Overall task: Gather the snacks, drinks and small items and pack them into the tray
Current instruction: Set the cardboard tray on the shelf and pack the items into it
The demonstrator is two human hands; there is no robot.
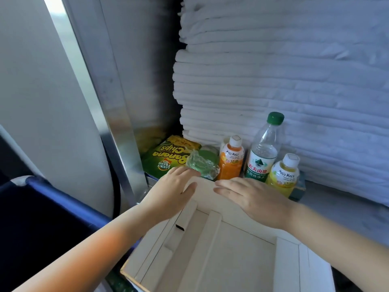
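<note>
A pale wooden tray (235, 260) fills the lower middle of the head view, and nothing lies in it. My left hand (170, 190) and my right hand (254, 197) rest flat on its far rim with fingers straight. Just behind the rim stand an orange Mogu Mogu bottle (230, 159), a tall green-capped water bottle (262, 150) and a yellow Mogu Mogu bottle (284, 175). A green Banana Chips bag (166, 157) lies at the left. A clear-wrapped green item (202, 165) sits by my left fingertips.
A tall stack of folded white linen (273, 81) rises behind the bottles. A metal frame post (117, 127) and a white panel (42, 102) stand at the left. A blue-edged dark bin (42, 207) is at the lower left. A teal box (299, 188) sits behind the yellow bottle.
</note>
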